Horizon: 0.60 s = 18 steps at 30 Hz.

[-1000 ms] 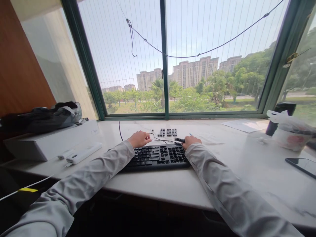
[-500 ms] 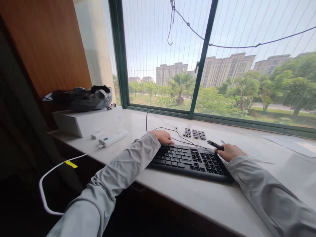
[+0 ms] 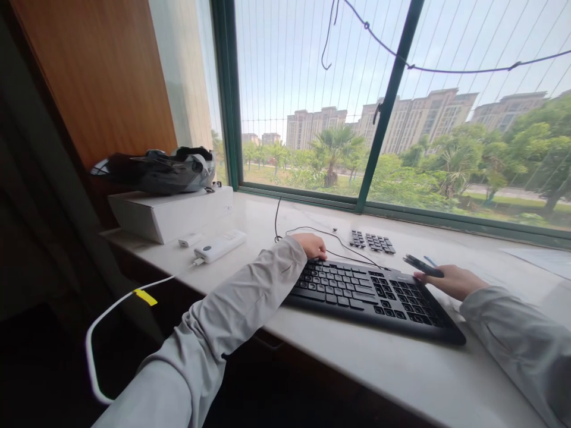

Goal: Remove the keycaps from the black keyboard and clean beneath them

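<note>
A black keyboard (image 3: 339, 291) lies slanted on the pale windowsill counter. Many keycaps are off at its right end, where the number pad and navigation sockets show. My left hand (image 3: 310, 245) is closed at the keyboard's far left edge, its fingertips partly hidden. At the far right corner, my right hand (image 3: 450, 280) grips a slim black tool (image 3: 423, 266), kind unclear, pointing away to the left, with its fingers against the keyboard's edge. Loose black keycaps (image 3: 379, 242) lie in rows behind the keyboard, near its thin cable (image 3: 343, 242).
A white box (image 3: 169, 217) with a dark bag (image 3: 156, 171) on it stands at the left. In front of it lie a white power bank-like device (image 3: 220, 246) with a white cable (image 3: 107, 309) and a small white piece (image 3: 190, 239). Paper (image 3: 535, 261) lies at right; a window rises behind.
The keyboard has shifted right and turned, its right end swinging toward me. My right hand has moved with that end, still holding the black tool. The view has shifted slightly too.
</note>
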Available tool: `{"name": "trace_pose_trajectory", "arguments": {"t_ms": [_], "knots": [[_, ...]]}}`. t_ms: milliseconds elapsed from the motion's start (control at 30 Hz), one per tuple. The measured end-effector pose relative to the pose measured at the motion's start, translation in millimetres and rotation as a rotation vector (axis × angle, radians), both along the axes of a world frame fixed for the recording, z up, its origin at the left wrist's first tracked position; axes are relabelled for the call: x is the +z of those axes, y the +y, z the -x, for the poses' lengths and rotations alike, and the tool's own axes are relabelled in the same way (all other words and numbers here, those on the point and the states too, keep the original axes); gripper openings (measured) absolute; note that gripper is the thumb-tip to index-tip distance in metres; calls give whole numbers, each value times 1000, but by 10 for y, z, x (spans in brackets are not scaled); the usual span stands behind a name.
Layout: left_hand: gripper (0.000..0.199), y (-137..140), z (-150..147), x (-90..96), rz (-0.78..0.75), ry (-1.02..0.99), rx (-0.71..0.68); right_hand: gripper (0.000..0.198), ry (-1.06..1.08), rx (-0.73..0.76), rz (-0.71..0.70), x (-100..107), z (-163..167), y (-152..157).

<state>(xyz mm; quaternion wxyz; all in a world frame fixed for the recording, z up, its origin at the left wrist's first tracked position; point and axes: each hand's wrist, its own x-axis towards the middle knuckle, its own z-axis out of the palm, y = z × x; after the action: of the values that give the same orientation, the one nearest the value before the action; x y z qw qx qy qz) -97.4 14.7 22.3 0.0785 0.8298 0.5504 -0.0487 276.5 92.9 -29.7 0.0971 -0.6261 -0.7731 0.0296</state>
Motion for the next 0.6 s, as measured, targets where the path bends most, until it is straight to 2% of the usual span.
{"name": "trace_pose_trajectory", "arguments": {"t_ms": [100, 200, 233, 367, 600], "knots": [[62, -152, -56, 106, 46, -31, -38, 49, 17, -54, 98, 55, 61, -74], [106, -340, -126, 186, 136, -22, -68, 46, 14, 16, 84, 92, 174, -197], [115, -392, -149, 198, 160, -5, -89, 45, 13, 39, 77, 100, 208, -235], [129, -487, -212, 171, 208, 47, -118, 46, -68, 35, 51, 131, 289, -327], [144, -444, -229, 15, 212, -67, -205, 47, -121, 19, 97, 202, 311, -356]]}}
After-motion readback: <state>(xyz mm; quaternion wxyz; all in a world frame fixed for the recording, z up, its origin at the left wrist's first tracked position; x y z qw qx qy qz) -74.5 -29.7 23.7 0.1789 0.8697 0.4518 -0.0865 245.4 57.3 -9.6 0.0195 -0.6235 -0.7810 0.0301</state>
